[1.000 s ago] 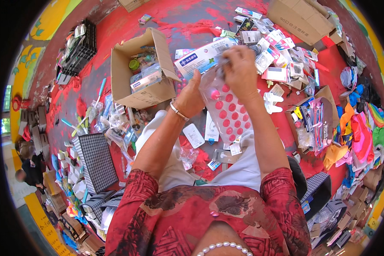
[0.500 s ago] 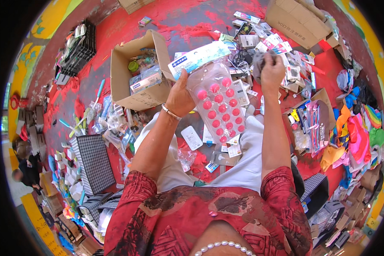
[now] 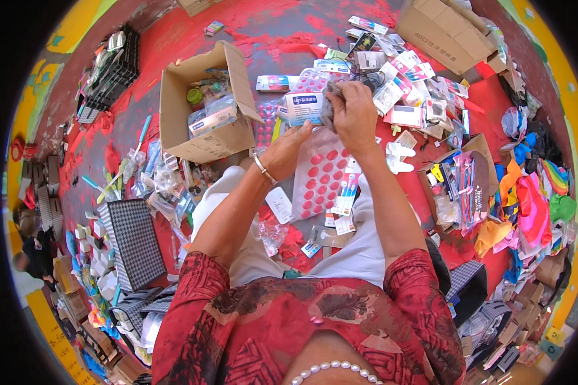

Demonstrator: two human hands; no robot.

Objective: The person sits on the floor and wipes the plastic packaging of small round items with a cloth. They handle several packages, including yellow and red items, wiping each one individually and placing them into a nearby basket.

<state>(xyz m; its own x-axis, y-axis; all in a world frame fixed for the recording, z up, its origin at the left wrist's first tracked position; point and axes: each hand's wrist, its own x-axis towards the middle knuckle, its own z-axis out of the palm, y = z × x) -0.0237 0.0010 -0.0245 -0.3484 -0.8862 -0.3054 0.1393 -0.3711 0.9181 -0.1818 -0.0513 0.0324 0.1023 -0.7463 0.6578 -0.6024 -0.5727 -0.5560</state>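
My left hand (image 3: 286, 151) grips a clear plastic pack (image 3: 305, 154) of round pink-red pieces by its blue-and-white header card (image 3: 304, 108). The pack hangs down over the space between my knees. Bunched in my right hand (image 3: 355, 115) is a grey cloth (image 3: 328, 108), which is against the right end of the card. My right fingers close over the cloth and hide part of it. Similar pink-dotted packs (image 3: 264, 125) lie on the floor just beyond my left hand.
An open cardboard box (image 3: 205, 147) with packaged goods stands to the left. Small boxed items (image 3: 408, 83) pile up at the far right. A patterned dark box (image 3: 135, 240) sits near left, and bright fabric pieces (image 3: 534, 199) lie on the right.
My right hand has brought the grey cloth left from the pile to the header card. The pack has swung lower, and its card has turned more toward me.
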